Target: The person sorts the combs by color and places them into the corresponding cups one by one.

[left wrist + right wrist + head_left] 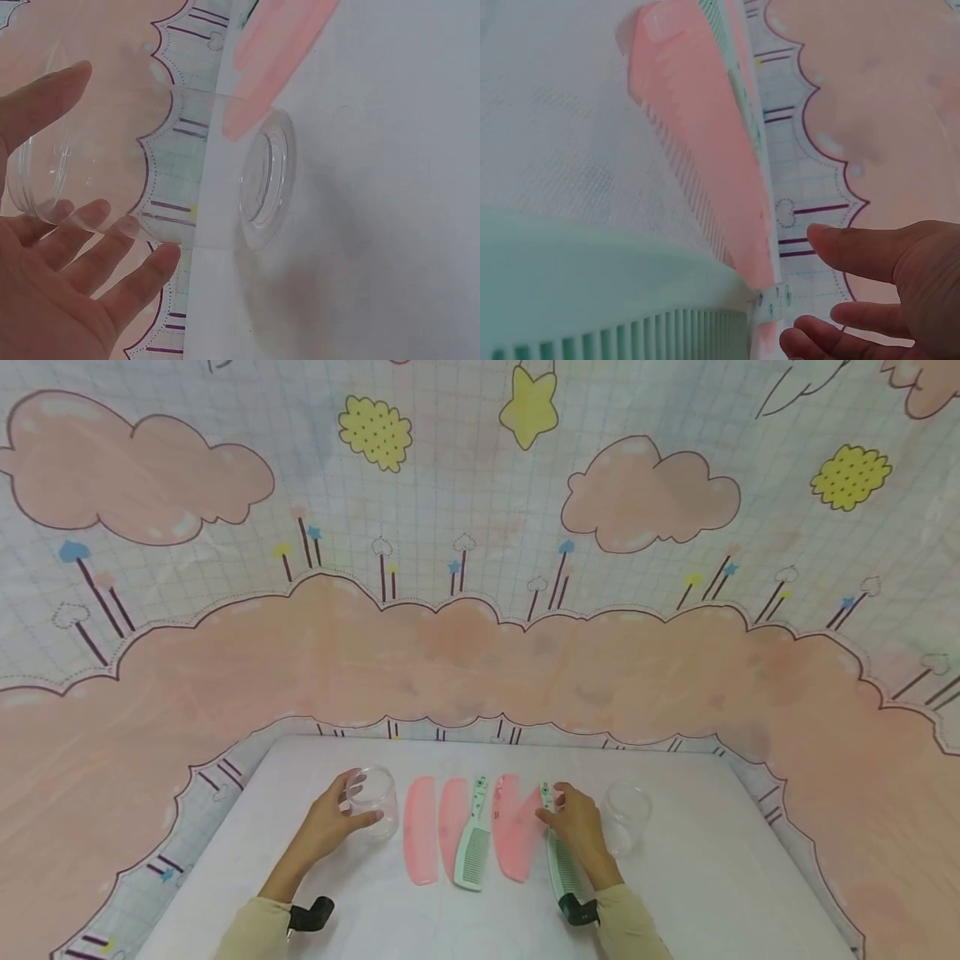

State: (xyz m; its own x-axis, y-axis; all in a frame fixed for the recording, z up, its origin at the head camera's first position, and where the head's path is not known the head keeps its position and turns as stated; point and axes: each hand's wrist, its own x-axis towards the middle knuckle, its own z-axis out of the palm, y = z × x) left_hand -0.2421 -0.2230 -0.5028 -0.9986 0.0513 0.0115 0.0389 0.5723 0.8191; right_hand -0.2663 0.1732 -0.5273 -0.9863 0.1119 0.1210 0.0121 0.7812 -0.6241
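My left hand (330, 818) is curled round a clear plastic jar (386, 806) standing at the left of the table, thumb on the near side, fingers behind. In the left wrist view its fingers (154, 274) show along the jar's side, some seen through it. My right hand (577, 822) hovers at the handle of a mint-green comb (564, 864). The right wrist view shows thumb and fingers spread apart beside the printed handle (774, 301), nothing gripped. A second green comb (472, 856) lies between pink combs (420, 831) in the middle.
Another clear jar (626, 814) stands to the right of my right hand. All of it is on a white table (697, 877). Behind hangs a patterned cloth (420, 660) with clouds and stars, meeting the table's back edge.
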